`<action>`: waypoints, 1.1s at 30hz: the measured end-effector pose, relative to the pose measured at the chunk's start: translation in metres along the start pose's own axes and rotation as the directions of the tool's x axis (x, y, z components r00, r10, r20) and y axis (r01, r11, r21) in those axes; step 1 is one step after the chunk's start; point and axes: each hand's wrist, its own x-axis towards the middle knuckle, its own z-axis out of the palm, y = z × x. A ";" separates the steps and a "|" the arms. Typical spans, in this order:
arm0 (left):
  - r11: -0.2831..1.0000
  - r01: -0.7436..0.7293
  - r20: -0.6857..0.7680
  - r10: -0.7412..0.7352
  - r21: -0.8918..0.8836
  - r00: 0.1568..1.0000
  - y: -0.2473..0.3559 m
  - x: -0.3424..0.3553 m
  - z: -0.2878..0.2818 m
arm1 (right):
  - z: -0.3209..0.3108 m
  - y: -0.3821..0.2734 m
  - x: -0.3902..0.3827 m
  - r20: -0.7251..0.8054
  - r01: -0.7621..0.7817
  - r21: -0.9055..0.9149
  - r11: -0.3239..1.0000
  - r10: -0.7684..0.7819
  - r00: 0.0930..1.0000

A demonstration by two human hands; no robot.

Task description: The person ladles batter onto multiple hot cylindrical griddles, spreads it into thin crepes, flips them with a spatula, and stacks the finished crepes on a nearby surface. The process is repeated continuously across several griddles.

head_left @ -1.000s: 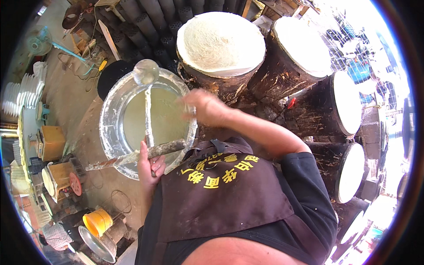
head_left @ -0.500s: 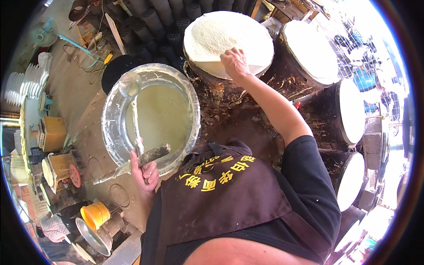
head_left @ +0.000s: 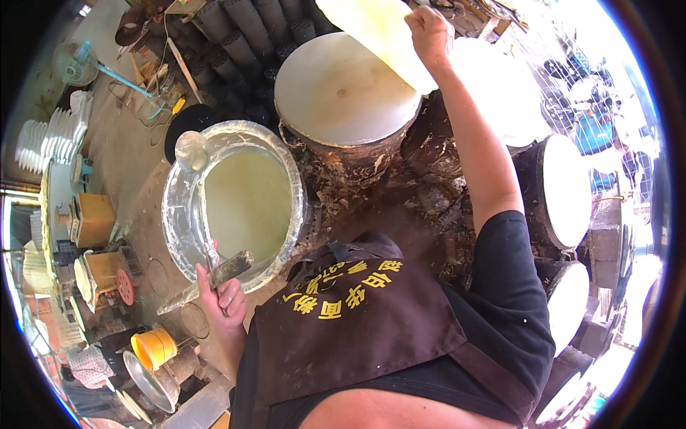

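My right hand (head_left: 431, 37) is closed on the edge of a thin, pale round pancake (head_left: 375, 32). The pancake hangs raised over the far right side of a round griddle (head_left: 336, 93), whose bare grey top shows a brownish spot in the middle. My left hand (head_left: 223, 294) is closed round a ladle (head_left: 191, 151) and a batter-smeared scraper (head_left: 232, 267) with a thick handle. The ladle's bowl rests by the far left rim of a large tub (head_left: 294, 214). Pale, runny batter (head_left: 254, 200) fills the tub's inner part. My left fingers are near the tub's near rim.
More round griddles curve along my right, among them one with a white top (head_left: 567, 182). Dark cylindrical briquettes (head_left: 246, 32) are stacked behind. To the left are a fan (head_left: 75, 64), a yellow bucket (head_left: 153, 348), a metal basin (head_left: 151, 382) and stools (head_left: 95, 217).
My right hand has lifted the pancake off the griddle and moved up and right, baring the griddle's top. My left hand still holds the ladle and scraper.
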 end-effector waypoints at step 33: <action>0.450 0.554 0.279 -0.887 0.700 0.368 -0.039 0.020 0.041 | -0.394 -0.262 -0.511 -0.501 -0.786 -0.488 0.379 0.616 0.608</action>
